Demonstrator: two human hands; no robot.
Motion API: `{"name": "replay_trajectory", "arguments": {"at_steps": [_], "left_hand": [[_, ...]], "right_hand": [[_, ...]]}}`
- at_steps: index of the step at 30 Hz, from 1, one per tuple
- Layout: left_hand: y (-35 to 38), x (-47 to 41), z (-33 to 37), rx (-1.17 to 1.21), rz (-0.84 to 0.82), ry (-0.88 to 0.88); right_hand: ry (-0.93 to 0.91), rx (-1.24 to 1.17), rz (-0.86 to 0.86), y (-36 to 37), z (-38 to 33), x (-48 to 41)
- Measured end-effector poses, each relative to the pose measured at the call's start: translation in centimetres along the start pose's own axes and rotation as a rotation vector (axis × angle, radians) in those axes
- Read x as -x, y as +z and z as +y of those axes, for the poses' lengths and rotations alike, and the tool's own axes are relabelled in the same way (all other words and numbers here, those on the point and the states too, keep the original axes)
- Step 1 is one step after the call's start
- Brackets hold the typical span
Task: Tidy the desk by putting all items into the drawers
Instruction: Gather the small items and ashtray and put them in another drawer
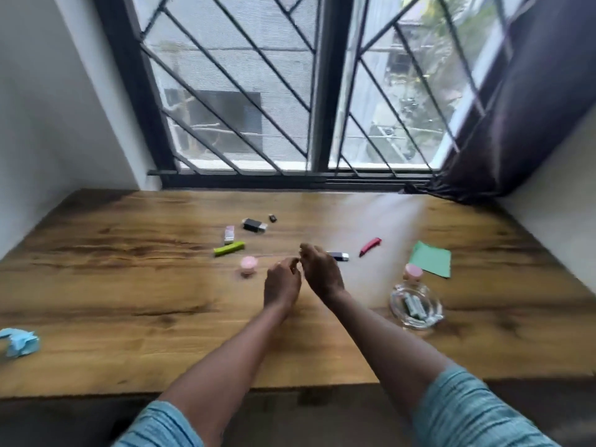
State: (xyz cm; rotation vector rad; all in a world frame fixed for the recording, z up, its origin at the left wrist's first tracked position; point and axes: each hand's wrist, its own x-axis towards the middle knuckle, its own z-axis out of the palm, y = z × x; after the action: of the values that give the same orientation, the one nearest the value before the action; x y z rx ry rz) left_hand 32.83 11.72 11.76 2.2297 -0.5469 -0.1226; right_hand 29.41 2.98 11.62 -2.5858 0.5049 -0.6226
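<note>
Left hand (282,283) and right hand (322,274) close together over desk (129,285), both curled; blur hides any held item. Glass ashtray (416,304) to their right.

The desk (129,285) is made of brown wood with dark streaked grain, finished smooth, and a soft sheen is shown near the window frame (322,91), which is of black matt metal. The curtain (532,108) is cut from dark, dull cloth. The dish (419,325) is formed of clear glossy glass, the green sheet (431,261) and crumpled blue wad (21,341) are of matt paper, the green pen (229,248) is cased in smooth plastic, and the sleeves (477,411) are woven of striped blue cloth
</note>
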Motion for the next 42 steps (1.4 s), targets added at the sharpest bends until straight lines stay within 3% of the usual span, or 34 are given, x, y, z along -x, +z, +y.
{"name": "replay_trajectory", "arguments": {"at_steps": [5,8,11,16,20,32,42], "left_hand": [[7.1,2.1,6.0,0.05,-0.168,0.077],[10.2,2.4,8.2,0.044,-0.229,0.084],[13.0,3.1,9.7,0.043,-0.265,0.047],[16.0,4.2,10.7,0.035,-0.256,-0.032],[16.9,4.5,10.9,0.035,-0.218,-0.104],[16.8,6.3,11.8,0.027,-0.13,-0.161],[15.3,7.9,12.2,0.038,-0.08,-0.151]], "right_hand": [[0.35,-0.087,0.265,-7.5,8.3,2.5],[0.571,-0.187,0.253,-10.4,12.4,3.2],[0.673,-0.183,0.136,-12.3,15.7,4.0],[0.615,-0.102,-0.217,-13.1,17.5,5.0],[0.56,-0.06,-0.313,-12.7,17.0,4.8],[0.469,0.016,-0.319,-12.3,15.8,6.2],[0.534,-0.053,-0.293,-12.6,15.6,6.4]]}}
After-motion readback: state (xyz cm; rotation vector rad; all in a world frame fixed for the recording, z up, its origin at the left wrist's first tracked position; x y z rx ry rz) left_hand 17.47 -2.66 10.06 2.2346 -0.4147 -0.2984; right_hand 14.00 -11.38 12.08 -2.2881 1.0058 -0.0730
